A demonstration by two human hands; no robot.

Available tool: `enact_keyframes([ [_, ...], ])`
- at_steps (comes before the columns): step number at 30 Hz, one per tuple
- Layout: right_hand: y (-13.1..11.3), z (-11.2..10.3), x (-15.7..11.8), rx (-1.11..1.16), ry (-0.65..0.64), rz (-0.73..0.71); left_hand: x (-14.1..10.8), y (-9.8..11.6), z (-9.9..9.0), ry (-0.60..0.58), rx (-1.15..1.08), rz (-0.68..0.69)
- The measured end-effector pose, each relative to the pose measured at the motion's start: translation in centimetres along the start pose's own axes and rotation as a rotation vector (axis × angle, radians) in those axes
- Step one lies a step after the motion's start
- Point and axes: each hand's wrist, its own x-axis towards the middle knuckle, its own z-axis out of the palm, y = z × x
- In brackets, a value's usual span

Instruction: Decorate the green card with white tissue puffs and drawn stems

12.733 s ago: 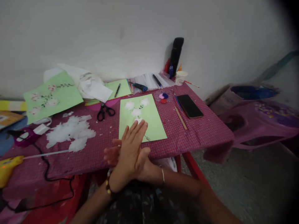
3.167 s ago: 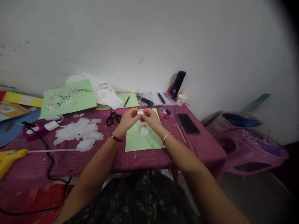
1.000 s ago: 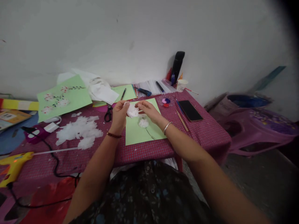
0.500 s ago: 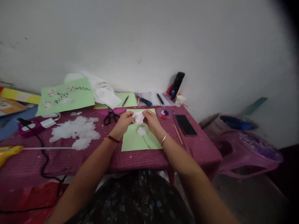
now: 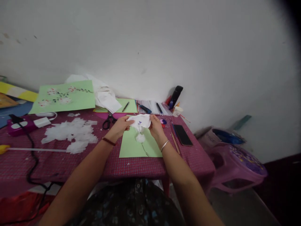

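A white tissue [image 5: 143, 121] with a small blue-purple mark is stretched between my hands. My left hand [image 5: 121, 127] pinches its left edge, and my right hand [image 5: 156, 128] grips the right edge. Beneath lies a light green sheet [image 5: 129, 147], bearing a fluffy white flower [image 5: 140, 138] with a thin drawn or glued stem [image 5: 145, 149]. Beyond my right hand, partly covered by it, are small red and purple patches that look like paint [image 5: 163, 121]. Black-handled scissors [image 5: 107, 123] rest just left of my left hand.
Torn white tissue pieces [image 5: 75, 133] lie on the left, near a glue gun [image 5: 4, 148] and a purple power strip [image 5: 22, 125]. A green sheet with flowers [image 5: 77, 102] stands behind them. On the right are a phone [image 5: 183, 135] and a wooden stick [image 5: 175, 142]. A pink stool [image 5: 235, 175] stands beyond the table.
The crumpled tissue has been spread wider between my hands, which moved apart, and its blue-purple mark now shows. The whole view has shifted slightly.
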Motion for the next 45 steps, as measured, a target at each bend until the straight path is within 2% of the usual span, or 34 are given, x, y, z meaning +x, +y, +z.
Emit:
enact_keyframes([
  [4,0.0,0.2,-0.6,-0.018,-0.042,0.003,1.0,-0.5,0.1,0.086,-0.212,0.112],
  [7,0.3,1.1,-1.5,-0.052,-0.128,0.038,0.8,-0.4,0.9,0.200,-0.314,0.229],
  [11,0.8,2.1,-2.3,-0.115,-0.208,0.047,-0.1,-0.6,1.8,0.334,-0.114,0.312],
  [16,1.1,1.6,-1.3,-0.171,-0.030,-0.075,-1.1,-0.7,1.9,0.288,0.252,0.423],
  [20,0.6,0.7,-0.4,-0.194,0.079,-0.151,-1.0,0.6,0.8,0.271,0.429,0.482],
  [22,0.3,0.6,-0.2,-0.202,0.084,-0.172,-0.8,1.5,0.2,0.219,0.477,0.408],
  [25,-0.1,0.7,-0.3,-0.207,0.067,-0.197,-0.6,2.5,-0.7,0.022,0.514,0.114],
  [27,-0.4,0.7,-0.2,-0.206,0.057,-0.213,-0.6,2.9,-1.3,-0.075,0.528,-0.018],
  [30,-0.9,0.2,0.0,-0.203,0.062,-0.233,-0.5,3.0,-2.3,-0.096,0.456,-0.048],
  [33,-1.2,-0.3,0.2,-0.192,0.078,-0.245,-0.1,2.9,-2.9,-0.023,0.220,0.071],
  [35,-1.1,-0.5,0.1,-0.197,-0.037,-0.205,0.2,2.8,-2.8,0.036,0.047,0.211],
  [37,-0.8,-0.3,-0.2,-0.250,-0.277,-0.130,0.4,2.6,-2.3,0.083,-0.056,0.325],
  [39,-0.4,0.1,-0.6,-0.308,-0.476,-0.087,0.3,2.4,-1.6,0.141,-0.053,0.367],
  [41,0.0,0.7,-1.1,-0.302,-0.504,-0.106,-0.1,2.0,-0.8,0.193,0.003,0.351],
  [45,0.1,1.5,-1.6,-0.228,-0.386,-0.132,-1.3,1.1,0.8,0.153,0.200,0.324],
])
